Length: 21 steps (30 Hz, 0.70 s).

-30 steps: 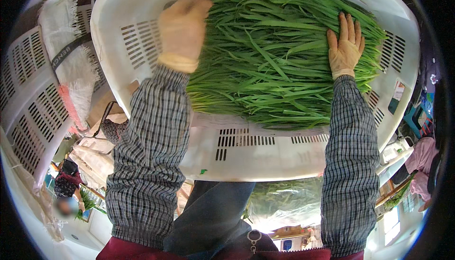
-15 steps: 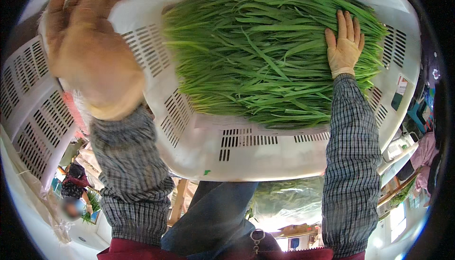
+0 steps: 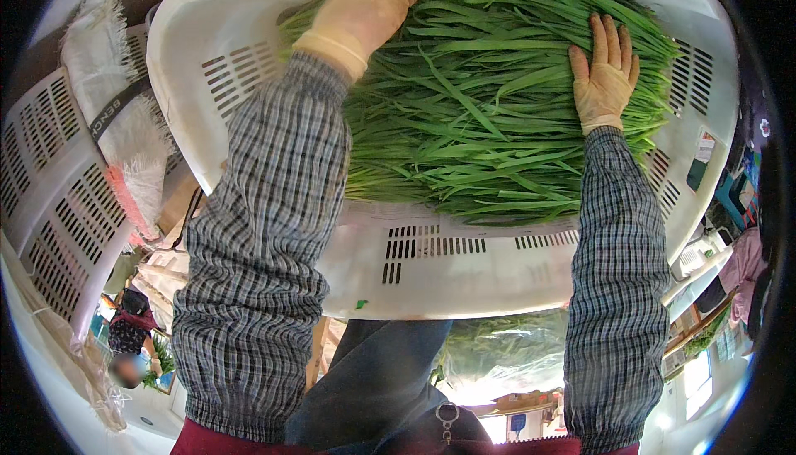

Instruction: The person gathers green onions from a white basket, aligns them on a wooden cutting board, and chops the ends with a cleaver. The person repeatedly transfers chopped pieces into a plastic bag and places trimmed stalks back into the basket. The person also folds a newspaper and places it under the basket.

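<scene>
A thick layer of long, flat-leaved garlic chives (image 3: 464, 90) fills much of a white slotted plastic crate (image 3: 464, 277). The leaves lie lengthwise from left to right, with paler ends at both sides. My right hand (image 3: 604, 77), in a thin pale glove, rests flat on the chives near their right end, fingers outstretched. At their upper left end is my left hand (image 3: 352, 24), gloved too; its thumb points right along the leaves. The other fingers of that hand are mostly hidden behind it, so their grip does not show. A pale sheet shows under the near edge of the chives.
Left of the crate stand another white slotted crate (image 3: 62, 181) and a white woven sack (image 3: 128, 140) with a red patch. Below the crate's near rim is a clear plastic bag (image 3: 506, 355) of greens. A person (image 3: 131, 326) handles greens at the lower left.
My left hand has swung from outside the crate's left rim, where it was blurred, to the right onto the chives' upper left end. My right hand stays in place on the chives.
</scene>
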### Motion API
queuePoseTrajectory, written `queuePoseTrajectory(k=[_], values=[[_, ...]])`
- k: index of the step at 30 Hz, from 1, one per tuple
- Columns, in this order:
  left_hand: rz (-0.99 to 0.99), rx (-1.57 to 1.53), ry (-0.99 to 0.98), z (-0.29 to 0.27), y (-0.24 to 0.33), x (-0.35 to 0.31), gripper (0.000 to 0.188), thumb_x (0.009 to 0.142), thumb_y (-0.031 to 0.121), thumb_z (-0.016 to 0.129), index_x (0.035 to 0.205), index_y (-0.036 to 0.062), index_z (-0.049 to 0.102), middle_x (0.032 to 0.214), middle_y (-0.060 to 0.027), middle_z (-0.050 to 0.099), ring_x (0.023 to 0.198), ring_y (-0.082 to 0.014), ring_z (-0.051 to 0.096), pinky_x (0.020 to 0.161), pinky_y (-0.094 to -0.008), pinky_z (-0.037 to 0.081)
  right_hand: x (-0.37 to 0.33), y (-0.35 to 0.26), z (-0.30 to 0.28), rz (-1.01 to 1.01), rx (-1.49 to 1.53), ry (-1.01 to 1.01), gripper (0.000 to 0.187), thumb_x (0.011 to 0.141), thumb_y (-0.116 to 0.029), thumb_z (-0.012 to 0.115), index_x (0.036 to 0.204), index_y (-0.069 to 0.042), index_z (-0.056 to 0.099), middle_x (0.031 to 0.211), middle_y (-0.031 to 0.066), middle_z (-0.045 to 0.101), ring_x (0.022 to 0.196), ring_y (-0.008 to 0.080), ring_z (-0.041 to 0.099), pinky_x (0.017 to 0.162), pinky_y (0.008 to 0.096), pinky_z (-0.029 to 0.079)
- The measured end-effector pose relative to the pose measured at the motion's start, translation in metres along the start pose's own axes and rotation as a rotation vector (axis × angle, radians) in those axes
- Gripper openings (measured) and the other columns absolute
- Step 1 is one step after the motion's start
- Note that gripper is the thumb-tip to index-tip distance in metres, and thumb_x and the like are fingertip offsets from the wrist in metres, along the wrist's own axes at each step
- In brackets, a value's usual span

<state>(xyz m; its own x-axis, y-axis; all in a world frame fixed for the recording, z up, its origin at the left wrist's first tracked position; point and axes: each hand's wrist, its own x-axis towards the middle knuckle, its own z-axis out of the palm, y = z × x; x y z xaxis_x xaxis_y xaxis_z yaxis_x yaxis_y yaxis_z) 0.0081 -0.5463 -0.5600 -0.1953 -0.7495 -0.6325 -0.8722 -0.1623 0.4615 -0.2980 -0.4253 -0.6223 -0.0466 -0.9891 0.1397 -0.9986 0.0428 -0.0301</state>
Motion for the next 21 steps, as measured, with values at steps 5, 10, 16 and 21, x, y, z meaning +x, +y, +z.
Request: queuePoseTrajectory(k=[5, 10, 16, 21], values=[[0.694, 0.545, 0.268, 0.019, -0.028, 0.019, 0.024, 0.086, 0.019, 0.054, 0.098, 0.0018, 0.065, 0.082, -0.0145, 0.064, 0.082, -0.0253, 0.061, 0.071, -0.032, 0.047, 0.001, -0.002, 0.003, -0.013, 0.027, 0.018, 0.054, 0.088, -0.053, 0.043, 0.135, -0.026, 0.038, 0.141, -0.002, 0.037, 0.132, 0.0266, 0.029, 0.106, 0.0488, 0.018], [0.231, -0.57, 0.07, 0.014, -0.014, -0.006, 0.021, 0.084, 0.012, 0.051, 0.092, -0.0029, 0.064, 0.077, -0.0045, 0.063, 0.053, -0.011, 0.045, 0.05, -0.0234, 0.035, 0.001, 0.001, 0.002, -0.007, 0.003, 0.005, 0.055, 0.088, -0.053, 0.043, 0.136, -0.026, 0.037, 0.141, -0.0018, 0.037, 0.132, 0.0264, 0.028, 0.106, 0.0497, 0.018], [0.07, -1.332, 0.147, -0.046, -0.02, -0.067, 0.018, 0.085, 0.016, 0.054, 0.072, 0.0039, 0.057, 0.056, 0.0033, 0.036, 0.05, -0.0083, 0.028, 0.05, -0.025, 0.027, 0.0, 0.002, 0.002, -0.006, -0.027, -0.009, 0.055, 0.088, -0.054, 0.041, 0.136, -0.026, 0.037, 0.141, -0.002, 0.037, 0.132, 0.0263, 0.028, 0.106, 0.0499, 0.018], [0.458, -1.668, -0.001, -0.105, -0.043, -0.093, 0.02, 0.089, 0.021, 0.054, 0.09, 0.001, 0.06, 0.063, 0.0017, 0.042, 0.058, -0.0101, 0.035, 0.062, -0.0256, 0.034, 0.001, 0.0, 0.0, 0.008, -0.011, -0.007, 0.055, 0.088, -0.054, 0.04, 0.136, -0.026, 0.036, 0.141, -0.0021, 0.037, 0.132, 0.0263, 0.028, 0.107, 0.0497, 0.017]])
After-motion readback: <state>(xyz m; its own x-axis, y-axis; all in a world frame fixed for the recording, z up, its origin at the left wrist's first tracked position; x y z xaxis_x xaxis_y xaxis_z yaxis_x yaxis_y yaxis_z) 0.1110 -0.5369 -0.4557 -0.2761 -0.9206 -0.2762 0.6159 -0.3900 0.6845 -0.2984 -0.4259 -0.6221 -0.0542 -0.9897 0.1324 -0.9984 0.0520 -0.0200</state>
